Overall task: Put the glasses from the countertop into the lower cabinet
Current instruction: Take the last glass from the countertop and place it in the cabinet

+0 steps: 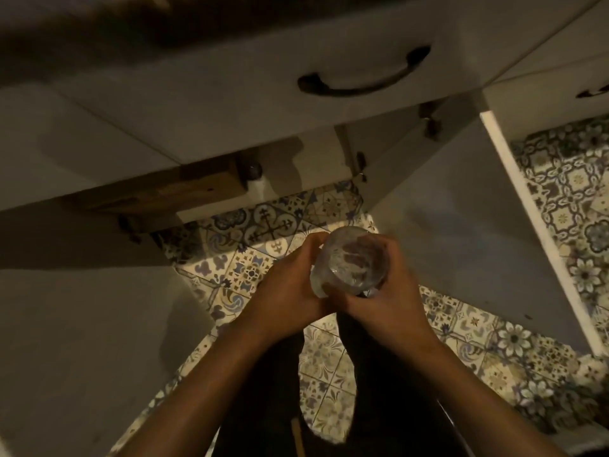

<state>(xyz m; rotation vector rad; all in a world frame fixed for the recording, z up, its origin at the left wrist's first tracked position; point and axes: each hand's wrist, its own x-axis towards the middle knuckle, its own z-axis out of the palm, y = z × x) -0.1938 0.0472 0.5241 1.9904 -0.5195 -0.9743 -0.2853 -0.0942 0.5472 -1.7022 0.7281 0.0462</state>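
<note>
Mid-carry: left hand [290, 291] and right hand [385, 291] grip closed around glass [349, 262]; next, lower it into open lower cabinet [313, 166].

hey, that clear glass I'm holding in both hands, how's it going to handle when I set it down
The glass looks rigid and breakable, so the tiled floor below is a risk. Its smooth wall may slip; both hands, left and right, wrap it. Round-bodied, it would probably roll if laid sideways.

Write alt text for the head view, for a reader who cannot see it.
Two bare hands, left hand and right hand, hold a clear glass together above a patterned tile floor. Ahead, white lower cabinet doors stand open beneath a drawer with a dark curved handle.
</note>
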